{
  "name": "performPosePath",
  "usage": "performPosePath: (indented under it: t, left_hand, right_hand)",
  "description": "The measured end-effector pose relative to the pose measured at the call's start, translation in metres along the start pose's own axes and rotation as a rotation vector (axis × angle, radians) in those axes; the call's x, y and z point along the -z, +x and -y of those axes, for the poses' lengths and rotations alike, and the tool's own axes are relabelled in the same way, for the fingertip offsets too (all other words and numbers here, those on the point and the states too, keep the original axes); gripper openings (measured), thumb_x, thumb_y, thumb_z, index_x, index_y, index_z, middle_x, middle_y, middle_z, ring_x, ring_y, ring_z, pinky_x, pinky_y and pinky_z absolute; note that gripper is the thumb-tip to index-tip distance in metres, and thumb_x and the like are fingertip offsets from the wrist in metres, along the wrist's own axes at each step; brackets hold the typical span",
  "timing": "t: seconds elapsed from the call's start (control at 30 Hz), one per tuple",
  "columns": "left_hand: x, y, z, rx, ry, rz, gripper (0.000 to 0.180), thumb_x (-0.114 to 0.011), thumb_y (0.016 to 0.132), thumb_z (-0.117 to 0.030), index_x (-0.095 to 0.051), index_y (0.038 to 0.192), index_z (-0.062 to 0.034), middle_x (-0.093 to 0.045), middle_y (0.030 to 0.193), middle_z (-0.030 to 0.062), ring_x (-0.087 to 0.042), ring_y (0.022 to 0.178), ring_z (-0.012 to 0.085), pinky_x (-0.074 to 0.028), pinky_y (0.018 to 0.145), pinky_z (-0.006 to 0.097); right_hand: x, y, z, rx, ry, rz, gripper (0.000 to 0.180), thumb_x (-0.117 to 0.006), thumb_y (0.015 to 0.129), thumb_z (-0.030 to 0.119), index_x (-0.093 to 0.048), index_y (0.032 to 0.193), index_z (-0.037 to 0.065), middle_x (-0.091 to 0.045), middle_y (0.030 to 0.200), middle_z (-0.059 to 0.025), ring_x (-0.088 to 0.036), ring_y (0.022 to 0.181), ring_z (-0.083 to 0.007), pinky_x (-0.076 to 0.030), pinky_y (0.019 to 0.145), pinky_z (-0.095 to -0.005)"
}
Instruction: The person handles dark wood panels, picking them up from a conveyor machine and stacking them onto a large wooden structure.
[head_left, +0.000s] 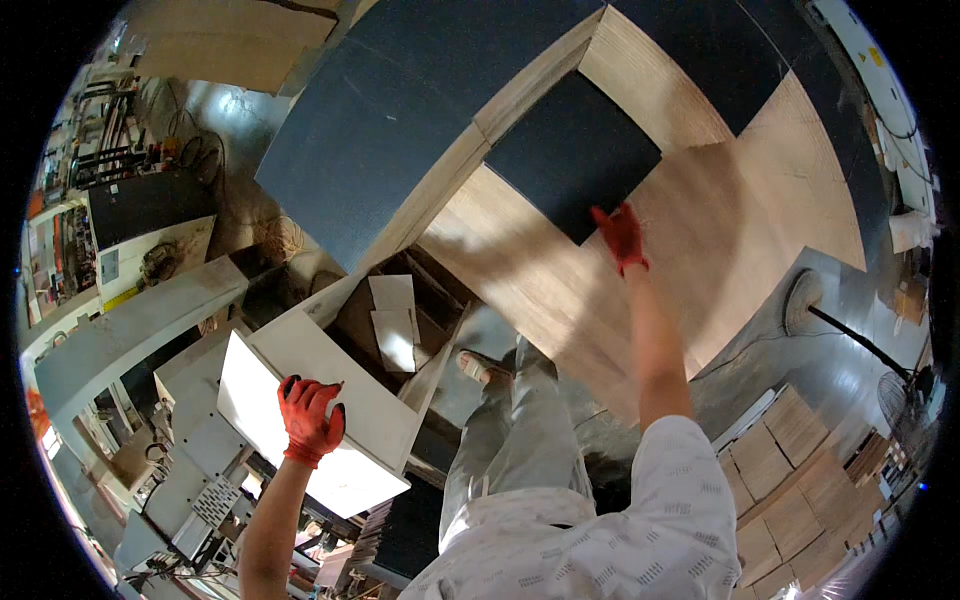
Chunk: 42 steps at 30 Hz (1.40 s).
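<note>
My left hand (312, 418), in a red glove with dark fingertips, is over the edge of a white panel (350, 385) at the lower left. Its fingers are curled, and a small pointed bit shows by them that I cannot make out. My right hand (622, 240), also red-gloved, reaches forward with fingers apart onto a pale wood-grain sheet (720, 225). Its fingertips are at the near edge of a dark square panel (572, 150). I cannot tell whether they touch it.
Large dark boards (400, 110) and a wood-grain strip (650, 75) lie beyond. Small white pieces (393, 320) sit in a box left of my legs. A standing fan (900, 400) and stacked wood-coloured panels (790, 470) are to the right. Machine parts (150, 285) line the left side.
</note>
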<state>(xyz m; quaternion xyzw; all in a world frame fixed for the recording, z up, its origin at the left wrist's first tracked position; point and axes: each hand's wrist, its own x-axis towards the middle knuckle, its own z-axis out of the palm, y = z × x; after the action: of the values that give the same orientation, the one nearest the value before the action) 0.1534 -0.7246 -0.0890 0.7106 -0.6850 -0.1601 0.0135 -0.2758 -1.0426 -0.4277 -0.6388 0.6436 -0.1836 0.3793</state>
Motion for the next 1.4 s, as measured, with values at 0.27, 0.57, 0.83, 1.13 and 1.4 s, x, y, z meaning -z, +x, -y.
performPosePath:
  t: [0.27, 0.57, 0.83, 1.13, 1.4]
  left_hand:
    - [0.003, 0.000, 0.000, 0.019, -0.014, -0.032, 0.027, -0.061, 0.062, -0.012, -0.064, 0.089, -0.0086, -0.063, 0.082, 0.0067, -0.057, 0.083, 0.0270, -0.037, 0.092, 0.049]
    - [-0.002, -0.003, 0.004, 0.016, -0.025, -0.050, 0.025, -0.060, 0.062, -0.014, -0.063, 0.087, -0.0086, -0.064, 0.082, 0.0061, -0.057, 0.084, 0.0264, -0.038, 0.092, 0.050]
    - [-0.011, 0.002, 0.001, 0.013, -0.044, -0.088, 0.024, -0.060, 0.063, -0.016, -0.064, 0.086, -0.0092, -0.063, 0.082, 0.0050, -0.057, 0.084, 0.0258, -0.037, 0.094, 0.051]
    - [-0.014, -0.004, 0.014, 0.005, -0.073, -0.096, 0.028, -0.061, 0.060, -0.018, -0.065, 0.085, -0.0072, -0.064, 0.079, 0.0088, -0.059, 0.078, 0.0277, -0.040, 0.091, 0.051]
    - [-0.014, -0.012, 0.021, -0.023, -0.094, -0.100, 0.025, -0.061, 0.061, -0.010, -0.062, 0.086, -0.0044, -0.062, 0.078, 0.0105, -0.059, 0.078, 0.0297, -0.040, 0.091, 0.055]
  right_hand:
    - [-0.081, -0.073, 0.019, -0.068, 0.578, -0.076, 0.069, -0.083, 0.068, 0.031, -0.050, 0.123, 0.004, -0.063, 0.115, -0.0080, -0.060, 0.099, -0.0203, -0.046, 0.086, -0.0332]
    - [-0.097, -0.049, 0.017, -0.135, 1.743, -0.249, 0.061, -0.059, 0.086, 0.041, -0.044, 0.136, 0.009, -0.049, 0.136, -0.0097, -0.048, 0.122, -0.0290, -0.040, 0.099, -0.0440]
    - [-0.079, -0.021, -0.034, -0.072, 0.278, -0.368, 0.074, -0.082, 0.069, 0.039, -0.049, 0.123, 0.000, -0.054, 0.130, -0.0093, -0.050, 0.120, -0.0231, -0.039, 0.100, -0.0348]
    - [-0.060, -0.040, -0.047, 0.001, 0.288, 0.092, 0.067, -0.078, 0.073, 0.034, -0.051, 0.124, 0.000, -0.058, 0.124, -0.0121, -0.053, 0.114, -0.0267, -0.042, 0.096, -0.0368]
    - [-0.062, -0.043, 0.014, 0.040, -0.403, -0.120, 0.037, -0.060, 0.089, 0.036, -0.064, 0.101, 0.001, -0.069, 0.086, -0.0088, -0.062, 0.079, -0.0291, -0.048, 0.075, -0.0371]
